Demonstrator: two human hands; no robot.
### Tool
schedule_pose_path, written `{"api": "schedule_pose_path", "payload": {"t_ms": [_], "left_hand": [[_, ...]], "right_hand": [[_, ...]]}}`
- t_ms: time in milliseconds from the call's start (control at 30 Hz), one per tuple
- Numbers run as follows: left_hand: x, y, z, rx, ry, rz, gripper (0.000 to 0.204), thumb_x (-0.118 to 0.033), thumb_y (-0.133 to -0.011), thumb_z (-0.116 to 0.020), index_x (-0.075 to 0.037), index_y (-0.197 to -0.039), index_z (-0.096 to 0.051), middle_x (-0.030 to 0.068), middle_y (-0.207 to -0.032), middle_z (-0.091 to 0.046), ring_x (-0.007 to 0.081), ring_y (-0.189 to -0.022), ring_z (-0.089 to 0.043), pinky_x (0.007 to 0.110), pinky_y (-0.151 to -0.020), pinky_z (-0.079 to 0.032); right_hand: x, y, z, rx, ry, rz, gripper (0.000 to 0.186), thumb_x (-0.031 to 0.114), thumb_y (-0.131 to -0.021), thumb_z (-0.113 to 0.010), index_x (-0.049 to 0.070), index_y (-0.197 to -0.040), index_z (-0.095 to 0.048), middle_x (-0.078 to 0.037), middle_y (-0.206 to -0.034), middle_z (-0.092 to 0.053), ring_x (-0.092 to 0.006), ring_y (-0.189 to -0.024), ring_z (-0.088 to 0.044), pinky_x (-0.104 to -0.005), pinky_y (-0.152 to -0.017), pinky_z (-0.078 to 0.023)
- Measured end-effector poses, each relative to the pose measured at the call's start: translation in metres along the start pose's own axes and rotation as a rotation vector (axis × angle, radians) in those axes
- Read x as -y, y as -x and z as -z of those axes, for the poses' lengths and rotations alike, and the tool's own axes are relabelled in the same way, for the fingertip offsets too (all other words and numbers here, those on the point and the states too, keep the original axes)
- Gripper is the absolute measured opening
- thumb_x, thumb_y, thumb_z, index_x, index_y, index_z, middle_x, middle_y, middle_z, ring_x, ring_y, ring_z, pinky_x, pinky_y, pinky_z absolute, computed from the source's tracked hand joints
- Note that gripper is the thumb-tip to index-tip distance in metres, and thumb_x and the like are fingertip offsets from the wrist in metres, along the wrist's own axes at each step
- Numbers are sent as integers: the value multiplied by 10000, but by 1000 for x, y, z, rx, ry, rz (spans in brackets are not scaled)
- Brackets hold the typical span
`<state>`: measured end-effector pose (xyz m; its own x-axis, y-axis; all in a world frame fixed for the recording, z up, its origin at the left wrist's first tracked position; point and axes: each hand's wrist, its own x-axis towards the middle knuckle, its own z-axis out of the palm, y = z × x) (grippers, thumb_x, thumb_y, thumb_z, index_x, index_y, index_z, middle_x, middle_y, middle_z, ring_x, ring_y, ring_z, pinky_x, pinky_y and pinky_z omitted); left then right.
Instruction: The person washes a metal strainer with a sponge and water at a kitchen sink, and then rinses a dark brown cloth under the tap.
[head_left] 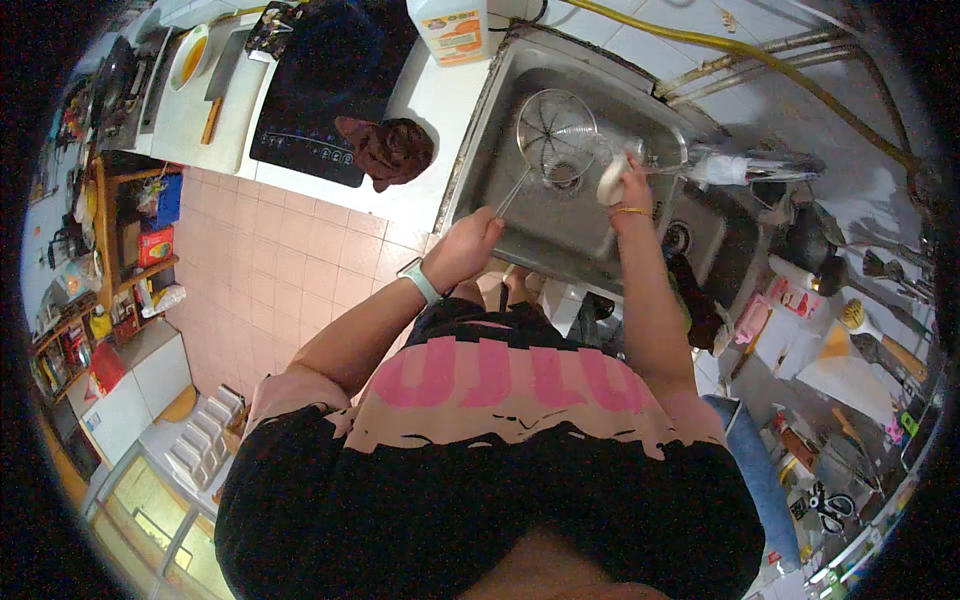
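My left hand [466, 246] is closed around the long thin handle of a round wire skimmer [557, 128]. The skimmer's mesh head is over the basin of the steel sink [585, 236], near its drain. In my right hand [632, 190] is a pale, rounded scrubbing sponge [612, 180], gripped to the right of the skimmer head and apart from it. What looks like water glints between the mesh and the tap area.
Left of the sink, a crumpled brown cloth [395, 152] lies at the edge of a black cooktop [310, 100]. A large plastic jug [450, 30] stands behind. Farther left are a knife [214, 108] and a bowl [190, 60]. Utensils hang along the right wall.
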<state>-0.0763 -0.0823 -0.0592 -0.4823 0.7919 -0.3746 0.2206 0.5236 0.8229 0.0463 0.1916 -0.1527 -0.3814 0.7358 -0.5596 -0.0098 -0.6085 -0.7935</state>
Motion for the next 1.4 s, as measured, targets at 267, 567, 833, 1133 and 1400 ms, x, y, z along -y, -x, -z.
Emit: {"api": "schedule_pose_path", "payload": {"t_ms": [267,567,833,1133,1400], "left_hand": [[-8,15,2,21,121,85,292,-256,-947,-424,24,-876,-465,261,-760,-555,460,-784,-538,492,-648,-411],[-15,28,12,16,121,143,284,-251,-952,-420,20,-881,-467,248,-776,-566,438,-779,-554,474,-651,-423],[-12,34,11,42,96,164,285,-261,-942,-437,13,-869,-461,246,-727,-538,439,-731,-536,470,-610,-405],[17,35,-15,61,258,124,268,-250,-942,-428,14,-902,-454,252,-740,-541,443,-759,-542,482,-637,-410],[-10,56,22,44,211,168,282,-283,-974,-398,-22,-911,-486,63,-667,-494,141,-604,-483,304,-539,-415]], "right_hand": [[-2,-16,8,338,-273,-201,189,190,-900,-558,129,-1077,-536,-25,-786,-549,-130,-699,-492,-308,-675,-442],[12,-26,10,366,-554,-379,291,157,-967,-422,119,-1254,-457,-71,-862,-500,-105,-539,-388,-227,-444,-328],[8,-30,10,374,-507,-355,246,255,-964,-452,96,-1137,-525,31,-590,-348,-82,-441,-315,-236,-380,-253],[23,-16,-5,102,-151,-245,341,437,-939,-463,141,-776,-421,49,-509,-266,-93,-386,-256,-253,-353,-206],[14,-12,12,334,-298,-233,257,259,-918,-508,100,-1120,-496,-99,-964,-575,-195,-770,-545,-279,-631,-442]]}}
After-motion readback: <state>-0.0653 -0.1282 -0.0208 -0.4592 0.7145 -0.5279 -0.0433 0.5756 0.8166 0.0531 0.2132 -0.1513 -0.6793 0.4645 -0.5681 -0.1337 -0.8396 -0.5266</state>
